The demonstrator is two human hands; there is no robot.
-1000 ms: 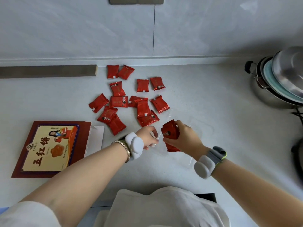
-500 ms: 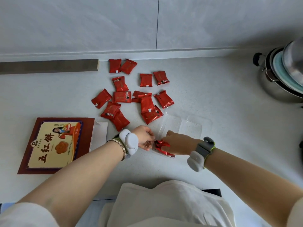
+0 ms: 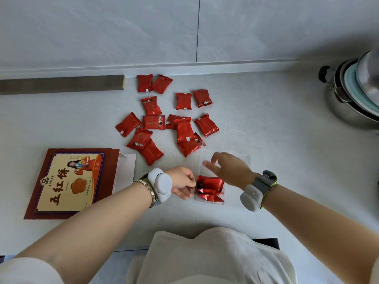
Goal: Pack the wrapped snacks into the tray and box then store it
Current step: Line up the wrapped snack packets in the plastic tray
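Several red wrapped snacks [image 3: 185, 131] lie scattered on the white counter, some overlapping. A clear plastic tray [image 3: 245, 158] sits in front of them, and red snacks [image 3: 209, 188] stand packed in its near compartment. My left hand [image 3: 182, 184] pinches the tray's left edge. My right hand [image 3: 229, 168] hovers over the tray's far part with fingers spread, holding nothing. The red and gold snack box [image 3: 69, 182] lies flat at the left, a white flap [image 3: 126, 171] showing at its right side.
A stack of metal pots and lids [image 3: 352, 95] stands at the right edge. A grey-brown strip [image 3: 61, 85] runs along the back wall at the left. The counter's front edge is just below my arms, by my white clothing [image 3: 215, 257].
My right hand pushed the red snack down into the tray's near compartment, let it go and lifted away toward the loose snacks. My left hand stayed at the tray's edge.
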